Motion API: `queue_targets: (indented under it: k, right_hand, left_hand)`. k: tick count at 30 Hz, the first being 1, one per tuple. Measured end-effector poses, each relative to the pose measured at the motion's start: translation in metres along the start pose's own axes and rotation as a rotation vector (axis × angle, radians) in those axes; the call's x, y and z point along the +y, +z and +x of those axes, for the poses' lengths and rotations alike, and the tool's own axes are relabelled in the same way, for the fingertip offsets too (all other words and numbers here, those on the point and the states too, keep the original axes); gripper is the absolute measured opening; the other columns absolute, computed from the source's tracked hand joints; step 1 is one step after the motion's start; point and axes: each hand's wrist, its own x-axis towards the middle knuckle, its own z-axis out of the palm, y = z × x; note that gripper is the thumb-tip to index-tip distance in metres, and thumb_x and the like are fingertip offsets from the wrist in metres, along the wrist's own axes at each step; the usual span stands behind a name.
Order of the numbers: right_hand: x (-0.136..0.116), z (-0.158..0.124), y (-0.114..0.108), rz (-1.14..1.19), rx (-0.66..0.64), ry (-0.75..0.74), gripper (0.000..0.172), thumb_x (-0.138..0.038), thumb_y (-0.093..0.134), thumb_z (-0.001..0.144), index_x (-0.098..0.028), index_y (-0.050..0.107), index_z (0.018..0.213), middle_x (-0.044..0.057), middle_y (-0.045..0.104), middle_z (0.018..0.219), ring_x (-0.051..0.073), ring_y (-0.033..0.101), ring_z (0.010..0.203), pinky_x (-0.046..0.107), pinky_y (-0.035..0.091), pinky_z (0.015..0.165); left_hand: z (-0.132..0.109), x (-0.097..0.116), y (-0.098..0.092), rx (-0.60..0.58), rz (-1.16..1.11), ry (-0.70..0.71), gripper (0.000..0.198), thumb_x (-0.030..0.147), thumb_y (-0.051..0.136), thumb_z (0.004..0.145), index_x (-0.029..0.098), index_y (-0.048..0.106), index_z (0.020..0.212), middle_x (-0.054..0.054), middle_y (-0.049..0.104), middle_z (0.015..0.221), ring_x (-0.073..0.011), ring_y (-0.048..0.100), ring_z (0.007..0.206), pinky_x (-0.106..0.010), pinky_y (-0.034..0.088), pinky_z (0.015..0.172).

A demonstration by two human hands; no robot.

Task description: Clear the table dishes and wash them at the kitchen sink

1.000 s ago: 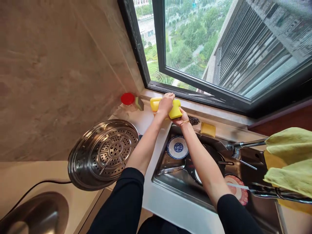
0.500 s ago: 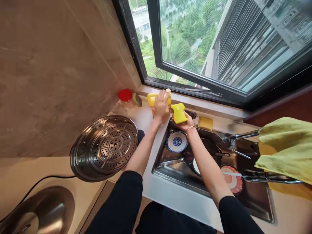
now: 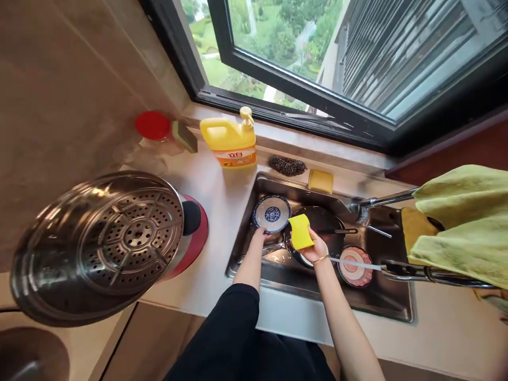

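My right hand (image 3: 315,247) is closed on a yellow sponge (image 3: 300,231), held above the steel sink (image 3: 397,309). My left hand (image 3: 259,236) reaches into the sink and touches the near edge of a blue-and-white patterned plate (image 3: 272,213); its fingers are mostly hidden. A yellow dish-soap bottle (image 3: 231,140) with a pump stands on the counter behind the sink, apart from both hands. A dark pan (image 3: 329,226) and a red-patterned bowl (image 3: 354,266) lie in the sink to the right.
A steel steamer tray (image 3: 99,243) leans on a red pot at the left. A red-lidded jar (image 3: 153,127), a dark scourer (image 3: 287,165) and a second yellow sponge (image 3: 320,180) sit by the window sill. Yellow-green cloths (image 3: 460,222) hang over the tap at right.
Both hands left the soap bottle and came down into the sink. The right hand brought the sponge along. The left hand let go of the pump and reached the blue plate.
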Motion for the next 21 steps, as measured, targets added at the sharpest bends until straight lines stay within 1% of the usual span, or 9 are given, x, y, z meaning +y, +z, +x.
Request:
queue_targets:
  k: [4, 6, 8, 10, 12, 15, 16, 18, 21]
  right_hand:
    - [0.007, -0.006, -0.009, -0.054, 0.094, -0.123, 0.024, -0.038, 0.054, 0.083, -0.02, 0.066, 0.093, 0.004, 0.073, 0.085, 0.018, 0.068, 0.075, 0.033, 0.055, 0.072]
    - [0.006, -0.006, -0.009, -0.161, 0.129, -0.269, 0.025, -0.038, 0.059, 0.078, -0.024, 0.065, 0.098, 0.002, 0.071, 0.09, 0.018, 0.066, 0.078, 0.034, 0.054, 0.075]
    - [0.001, -0.003, -0.005, -0.382, 0.13, -0.455, 0.036, -0.037, 0.064, 0.073, -0.026, 0.063, 0.107, 0.002, 0.068, 0.1, 0.019, 0.064, 0.089, 0.035, 0.052, 0.083]
    - [-0.005, 0.005, 0.005, -0.71, 0.181, -0.628, 0.047, -0.034, 0.068, 0.067, -0.024, 0.063, 0.113, 0.005, 0.064, 0.109, 0.022, 0.058, 0.104, 0.038, 0.045, 0.095]
    - [-0.008, 0.016, 0.019, -1.002, 0.342, -0.747, 0.051, -0.03, 0.068, 0.065, -0.021, 0.063, 0.115, 0.009, 0.06, 0.112, 0.026, 0.05, 0.113, 0.041, 0.037, 0.102]
    - [-0.003, 0.032, 0.042, -1.152, 0.517, -0.814, 0.05, -0.031, 0.059, 0.074, -0.02, 0.06, 0.123, 0.011, 0.055, 0.112, 0.026, 0.047, 0.115, 0.042, 0.034, 0.103]
    - [0.001, 0.034, 0.048, -1.161, 0.503, -0.83, 0.05, -0.032, 0.055, 0.077, -0.021, 0.058, 0.125, 0.011, 0.054, 0.112, 0.025, 0.046, 0.114, 0.041, 0.035, 0.102]
    - [0.014, 0.031, 0.052, -1.21, 0.367, -0.849, 0.047, -0.032, 0.053, 0.081, -0.02, 0.059, 0.125, 0.01, 0.054, 0.11, 0.023, 0.047, 0.109, 0.039, 0.036, 0.1]
    - [0.028, 0.006, 0.027, -1.388, 0.031, -0.804, 0.038, -0.029, 0.057, 0.08, -0.022, 0.068, 0.116, 0.008, 0.054, 0.102, 0.021, 0.05, 0.099, 0.036, 0.04, 0.094]
  left_hand:
    - [0.003, -0.002, 0.008, 0.042, 0.124, 0.086, 0.039, 0.009, 0.054, 0.077, 0.014, 0.049, 0.116, -0.014, 0.063, 0.102, -0.0215, 0.066, 0.082, -0.037, 0.057, 0.072]
    - [-0.008, -0.006, 0.005, 0.04, 0.168, 0.134, 0.05, 0.004, 0.053, 0.075, 0.017, 0.046, 0.122, -0.013, 0.062, 0.109, -0.0204, 0.067, 0.082, -0.038, 0.056, 0.075]
    - [-0.026, -0.013, -0.004, 0.006, 0.259, 0.253, 0.06, 0.003, 0.054, 0.074, 0.022, 0.04, 0.129, -0.012, 0.059, 0.12, -0.0213, 0.066, 0.087, -0.041, 0.056, 0.078]
    - [-0.05, -0.023, -0.015, -0.027, 0.418, 0.451, 0.063, 0.01, 0.057, 0.076, 0.028, 0.037, 0.133, -0.011, 0.055, 0.128, -0.0242, 0.065, 0.097, -0.044, 0.053, 0.085]
    - [-0.072, -0.038, -0.024, -0.027, 0.609, 0.672, 0.056, 0.023, 0.058, 0.081, 0.03, 0.04, 0.134, -0.008, 0.056, 0.13, -0.0273, 0.059, 0.111, -0.044, 0.047, 0.095]
    - [-0.095, -0.064, -0.025, -0.001, 0.774, 0.851, 0.047, 0.042, 0.051, 0.088, 0.03, 0.045, 0.133, -0.006, 0.058, 0.13, -0.0287, 0.052, 0.122, -0.041, 0.037, 0.106]
    - [-0.098, -0.071, -0.022, -0.004, 0.783, 0.868, 0.047, 0.045, 0.048, 0.089, 0.03, 0.046, 0.133, -0.006, 0.058, 0.131, -0.0282, 0.051, 0.124, -0.039, 0.036, 0.106]
    - [-0.1, -0.081, -0.014, -0.034, 0.735, 0.871, 0.047, 0.048, 0.042, 0.091, 0.026, 0.046, 0.134, -0.008, 0.057, 0.132, -0.0256, 0.052, 0.123, -0.035, 0.038, 0.105]
    - [-0.098, -0.081, -0.006, -0.105, 0.607, 0.864, 0.049, 0.048, 0.029, 0.095, 0.021, 0.046, 0.132, -0.01, 0.057, 0.131, -0.0217, 0.054, 0.12, -0.031, 0.042, 0.101]
